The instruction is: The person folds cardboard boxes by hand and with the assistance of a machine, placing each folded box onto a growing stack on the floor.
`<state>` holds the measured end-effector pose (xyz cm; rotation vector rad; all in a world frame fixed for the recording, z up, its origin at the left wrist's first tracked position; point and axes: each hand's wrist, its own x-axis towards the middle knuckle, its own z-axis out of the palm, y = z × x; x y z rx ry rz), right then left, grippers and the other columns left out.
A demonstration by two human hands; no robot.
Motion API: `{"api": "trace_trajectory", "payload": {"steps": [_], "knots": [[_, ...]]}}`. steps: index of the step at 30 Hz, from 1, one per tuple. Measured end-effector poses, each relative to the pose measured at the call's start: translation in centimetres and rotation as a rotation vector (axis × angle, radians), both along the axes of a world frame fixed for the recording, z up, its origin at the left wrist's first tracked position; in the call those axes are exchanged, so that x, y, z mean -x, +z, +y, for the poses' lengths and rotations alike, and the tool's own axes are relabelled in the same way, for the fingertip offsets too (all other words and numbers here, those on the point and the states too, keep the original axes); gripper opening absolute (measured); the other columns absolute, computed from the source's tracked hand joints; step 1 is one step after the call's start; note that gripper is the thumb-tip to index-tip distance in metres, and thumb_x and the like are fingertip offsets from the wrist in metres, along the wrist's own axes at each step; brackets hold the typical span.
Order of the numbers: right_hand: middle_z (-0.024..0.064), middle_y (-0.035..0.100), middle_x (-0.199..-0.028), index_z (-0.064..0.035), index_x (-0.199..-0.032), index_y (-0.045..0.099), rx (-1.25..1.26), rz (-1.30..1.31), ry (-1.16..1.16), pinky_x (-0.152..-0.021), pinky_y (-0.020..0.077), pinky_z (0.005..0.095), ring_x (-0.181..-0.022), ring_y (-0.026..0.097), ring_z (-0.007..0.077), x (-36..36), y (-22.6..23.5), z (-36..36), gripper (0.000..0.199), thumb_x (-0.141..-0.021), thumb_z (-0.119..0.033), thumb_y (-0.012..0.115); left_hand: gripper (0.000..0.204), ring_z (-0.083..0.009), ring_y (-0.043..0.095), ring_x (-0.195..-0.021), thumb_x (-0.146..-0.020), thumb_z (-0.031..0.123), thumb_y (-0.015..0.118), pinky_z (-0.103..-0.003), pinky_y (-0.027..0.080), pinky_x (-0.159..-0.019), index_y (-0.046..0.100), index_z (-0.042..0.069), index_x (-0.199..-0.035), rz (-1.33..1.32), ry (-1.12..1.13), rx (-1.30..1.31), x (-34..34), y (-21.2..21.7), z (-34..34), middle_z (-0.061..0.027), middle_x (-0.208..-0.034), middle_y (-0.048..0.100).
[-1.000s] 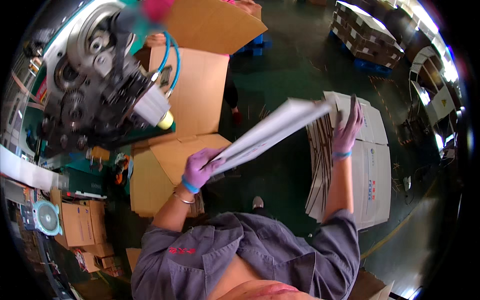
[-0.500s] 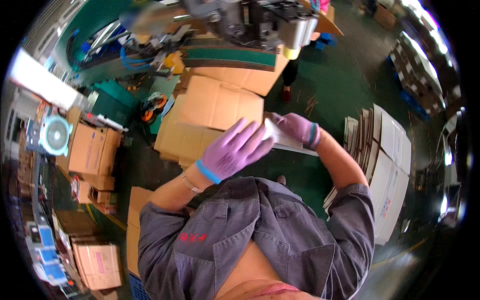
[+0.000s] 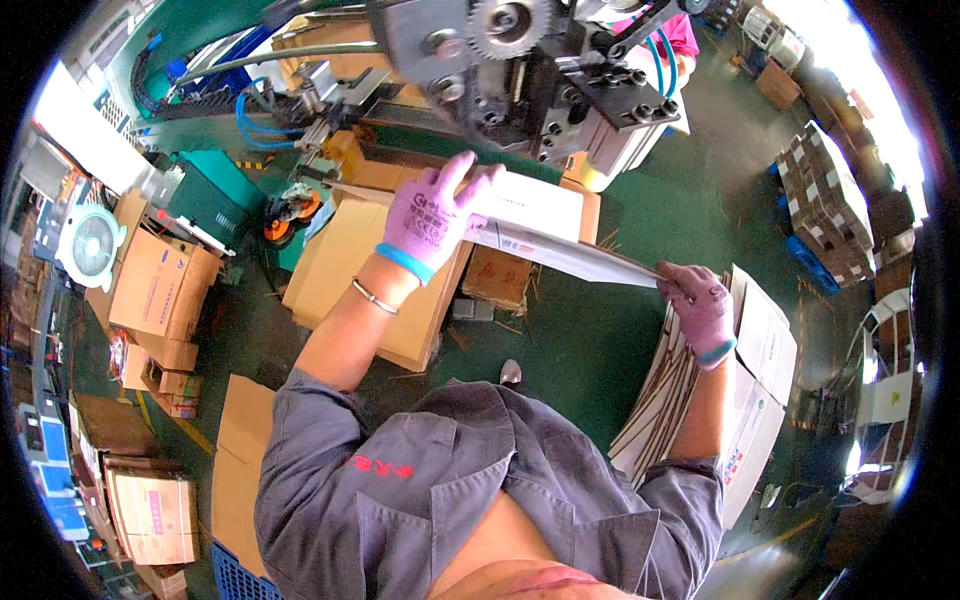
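Observation:
A white-faced cardboard sheet (image 3: 580, 258) stretches between my hands, tilted nearly on edge. My right hand (image 3: 697, 310), in a purple glove, grips its right end. At the other end my left hand (image 3: 430, 220), gloved alike, has its fingers bent over the sheet near the machine; its exact grip is partly hidden. Behind the sheet lies another white panel (image 3: 540, 203) on brown cardboard, beneath the machine head (image 3: 500, 80) with its gear and dark metal plates. Below my left forearm and to its side rests a stack of flat brown cardboard (image 3: 350, 280).
A leaning stack of flattened white boxes (image 3: 755, 400) stands close by my right arm. At left are brown cartons (image 3: 160, 290) and a fan (image 3: 88, 245). Brown cardboard (image 3: 240, 460) sits over a blue crate (image 3: 240, 575). Beyond the machine a person in pink (image 3: 680, 38) is partly visible.
My hands have moved apart: the right went right and down with the sheet's end, the left went up and slightly left. The white sheet now spans between them. My view has shifted.

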<state>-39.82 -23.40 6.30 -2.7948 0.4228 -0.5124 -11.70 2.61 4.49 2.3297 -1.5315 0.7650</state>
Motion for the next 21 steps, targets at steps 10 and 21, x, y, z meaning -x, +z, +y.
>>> {"api": "trace_trajectory", "payload": {"steps": [10, 21], "knots": [[0.0094, 0.062, -0.07, 0.0, -0.099, 0.062, -1.35, -0.723, 0.064, -0.056, 0.0418, 0.0279, -0.056, 0.052, 0.0176, -7.8, -3.3, -12.8, 0.062, -0.095, -0.055, 0.032, 0.045, -0.0347, 0.054, -0.106, -0.066, 0.042, 0.074, -0.049, 0.039, -0.092, 0.068, 0.015, -0.102, 0.093, 0.053, 0.162, -4.2, -0.5, -3.4, -0.0093, -0.114, 0.062], [0.0096, 0.065, -0.102, -0.0012, -0.113, 0.058, -1.727, -0.956, -0.038, -0.077, 0.0522, 0.0335, -0.09, 0.064, 0.0189, -14.1, -6.0, -19.3, 0.038, -0.093, -0.032, 0.053, 0.036, -0.0311, 0.054, -0.109, -0.086, 0.002, 0.051, -0.04, 0.043, -0.095, 0.057, 0.008, -0.121, 0.417, -0.013, 0.182, -6.4, -2.0, -3.3, -0.0141, -0.119, 0.058]]}}
